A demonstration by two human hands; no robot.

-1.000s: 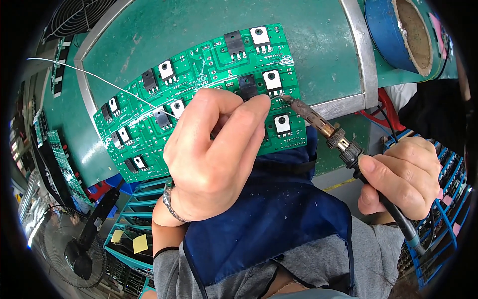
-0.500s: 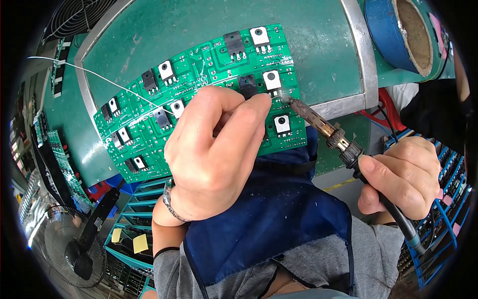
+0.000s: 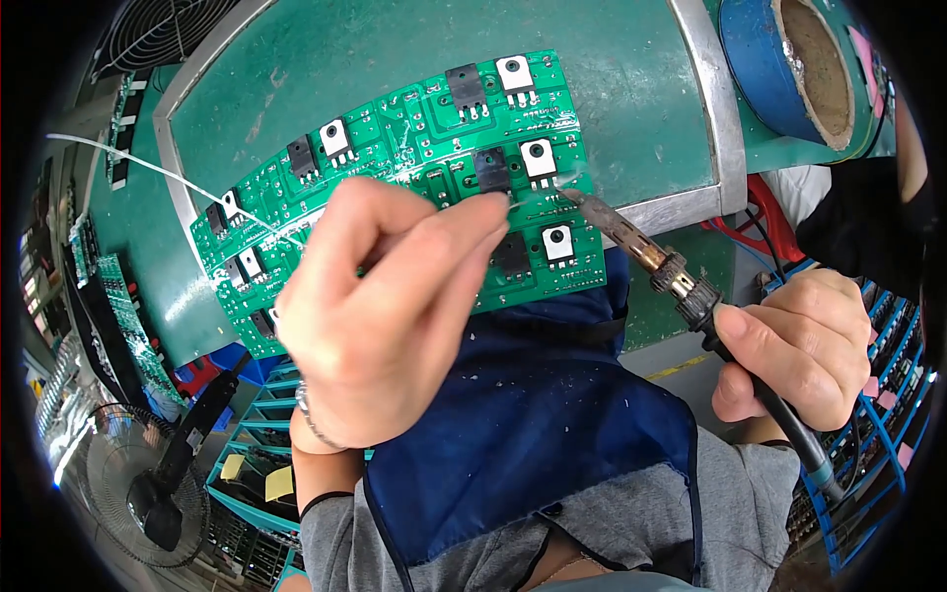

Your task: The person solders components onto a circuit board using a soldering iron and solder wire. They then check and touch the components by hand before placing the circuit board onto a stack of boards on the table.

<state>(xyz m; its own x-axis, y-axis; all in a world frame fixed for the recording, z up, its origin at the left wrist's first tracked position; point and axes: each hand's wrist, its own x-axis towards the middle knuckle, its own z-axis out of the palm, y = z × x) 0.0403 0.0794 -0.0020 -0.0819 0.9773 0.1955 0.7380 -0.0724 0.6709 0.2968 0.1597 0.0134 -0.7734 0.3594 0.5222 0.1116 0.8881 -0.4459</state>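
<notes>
A green circuit board (image 3: 434,150) lies on the table, carrying several flat three-legged components, some black, some white-faced. My left hand (image 3: 380,306) is over its lower middle, thumb and fingers pinching a thin solder wire (image 3: 178,177). The long end of the wire trails off to the upper left, and its short end pokes out past my fingertips. In my right hand (image 3: 799,350) is a soldering iron (image 3: 631,242), gripped by its black handle. Its tip is at the legs of a white-faced component (image 3: 539,158) on the board's right side, with faint smoke there. Whether it touches is unclear.
A metal-edged green work surface (image 3: 621,99) is under the board. A blue roll with a brown core (image 3: 779,74) stands at the upper right. Racks holding boards (image 3: 888,395) flank me, and a fan (image 3: 148,493) is at the lower left. Another person's dark clothing shows at right.
My left hand has drawn back left with the solder wire, uncovering a black component. The smoke at the iron's tip has thinned. The soldering iron has hardly moved; the board has shifted slightly.
</notes>
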